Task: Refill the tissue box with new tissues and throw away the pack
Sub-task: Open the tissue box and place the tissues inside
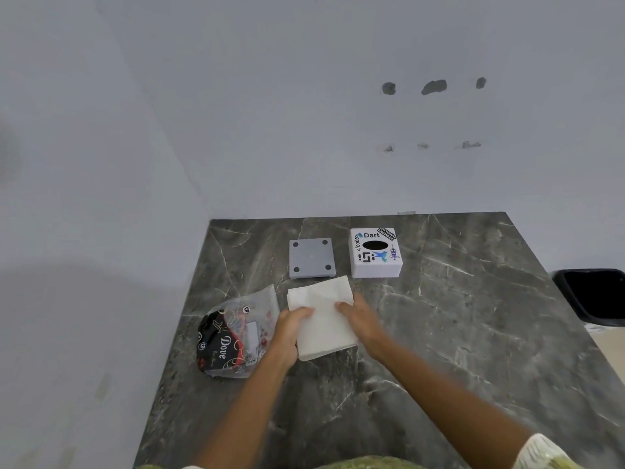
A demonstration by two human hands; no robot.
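A stack of white tissues [321, 309] lies on the dark marble table [456, 333]. My left hand [291, 328] grips the stack's left edge, thumb on top. My right hand [360, 316] presses on its right side, fingers curled over the edge. To the left lies the plastic tissue pack [233, 333], black and red with "Dove" print, looking empty and crumpled. Behind the stack stands the white tissue box [375, 253], stickers on top, oval hole dark. Its grey base plate [311, 258] lies separately to the box's left, feet up.
A black bin [592, 296] stands beyond the table's right edge. White walls close off the back and left of the table. The table's front and right parts carry nothing else.
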